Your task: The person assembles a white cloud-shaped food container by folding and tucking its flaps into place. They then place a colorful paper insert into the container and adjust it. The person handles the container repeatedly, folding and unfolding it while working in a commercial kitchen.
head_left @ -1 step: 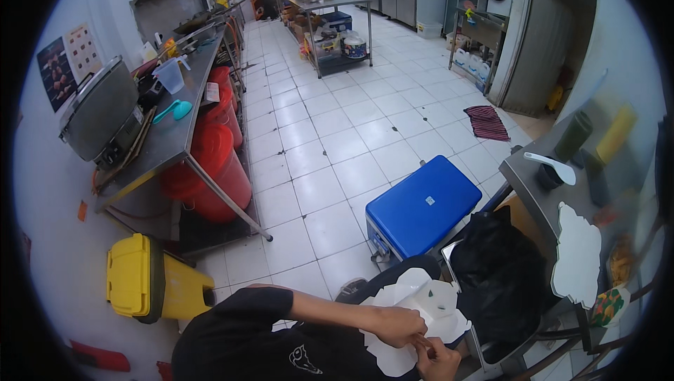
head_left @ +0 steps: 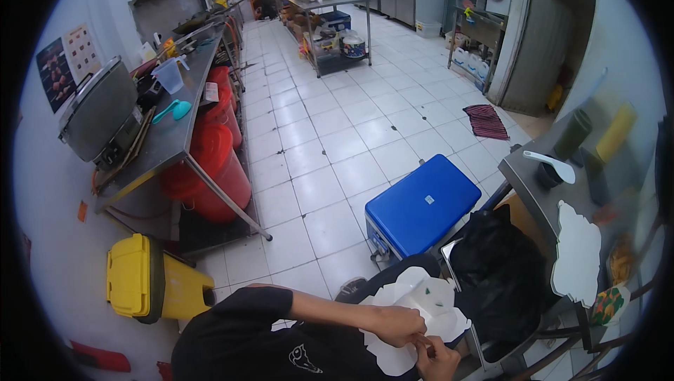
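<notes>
A white paper food carton (head_left: 414, 295), partly folded with its scalloped flaps spread out, rests on my lap. My left hand (head_left: 399, 326) reaches across it from the left, fingers closed on the near edge. Right beside it, the bent fingers of my right hand (head_left: 437, 360) pinch the same edge, and the fingertips of both hands meet there. The exact fold between them is hidden by the fingers. Flat white carton blanks (head_left: 577, 255) lie on the steel table to the right.
A blue cooler box (head_left: 425, 205) stands on the floor ahead. Close on the right is a black plastic bag (head_left: 502, 269) in a metal-rimmed container. A white rice paddle (head_left: 551, 165) rests over a dark cup on the steel table. At left are a yellow bin (head_left: 130, 276) and red tubs (head_left: 210, 170).
</notes>
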Demonstrator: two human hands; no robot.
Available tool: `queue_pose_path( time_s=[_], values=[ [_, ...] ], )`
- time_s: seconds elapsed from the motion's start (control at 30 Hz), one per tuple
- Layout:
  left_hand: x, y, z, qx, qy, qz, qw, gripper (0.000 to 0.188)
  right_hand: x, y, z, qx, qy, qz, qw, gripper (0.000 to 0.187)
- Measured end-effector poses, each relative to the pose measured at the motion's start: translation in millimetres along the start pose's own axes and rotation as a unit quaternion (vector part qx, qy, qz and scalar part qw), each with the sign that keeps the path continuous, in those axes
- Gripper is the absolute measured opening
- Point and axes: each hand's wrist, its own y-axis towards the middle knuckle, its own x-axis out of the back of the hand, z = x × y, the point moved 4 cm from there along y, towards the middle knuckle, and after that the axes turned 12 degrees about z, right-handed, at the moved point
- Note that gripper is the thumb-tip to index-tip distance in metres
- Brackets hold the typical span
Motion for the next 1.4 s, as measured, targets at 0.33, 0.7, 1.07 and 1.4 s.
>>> queue_pose_path(
  time_s=[0.33, 0.7, 1.07, 1.4],
  values=[
    [17.4, -0.8, -12.5, -0.023, -0.016, -0.033, 0.999, 0.02, 10.9, 3.2, 30.8, 0.018, -0.082, -0.071, 0.994, 0.013],
    [38.2, 25.4, -35.4, -0.048, 0.074, 0.134, 0.987, 0.022, 11.8, -19.5, 37.2, -0.09, 0.041, -0.138, 0.986, 0.022],
    [79.6, -18.2, -70.4, -0.205, 0.242, -0.323, 0.891, 0.03, 18.6, -17.7, 35.2, -0.188, 0.26, -0.17, 0.932, 0.024],
    [36.1, 2.9, -2.6, -0.092, -0.039, -0.318, 0.943, 0.044, -15.3, -3.1, 40.2, -0.172, 0.516, -0.134, 0.828, 0.025]
  ],
)
